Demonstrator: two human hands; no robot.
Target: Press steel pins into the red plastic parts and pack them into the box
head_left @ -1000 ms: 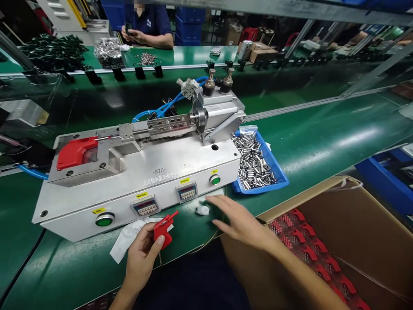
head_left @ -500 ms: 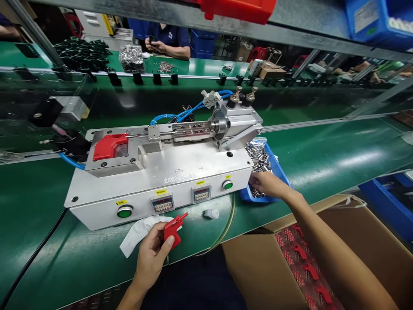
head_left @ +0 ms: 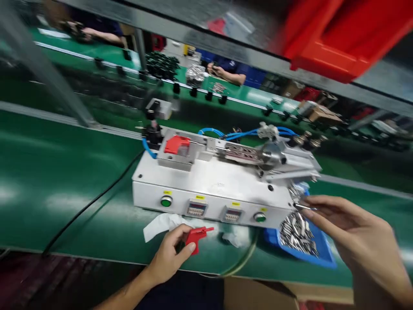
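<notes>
My left hand [head_left: 171,256] is closed round a small red plastic part [head_left: 197,237] near the belt's front edge, just in front of a metal press machine [head_left: 213,183]. Another red part [head_left: 176,144] sits in the fixture on the machine's top left. My right hand [head_left: 351,234] hovers above a blue tray [head_left: 318,257] of small metal pins at the machine's right end. Its thumb and forefinger pinch one metal pin [head_left: 305,207], while the other fingers are spread.
A white cloth [head_left: 161,224] lies in front of the machine's green button [head_left: 166,201]. A black cable [head_left: 87,206] runs left across the green belt [head_left: 58,181]. A red bin [head_left: 342,34] hangs on the shelf overhead. Other people sit at the far belt. Cardboard box edge [head_left: 258,295] below.
The view has swung left and tilted. My right hand went from the belt to the blue tray and has lifted out of it with a metal pin. My left hand kept the red part.
</notes>
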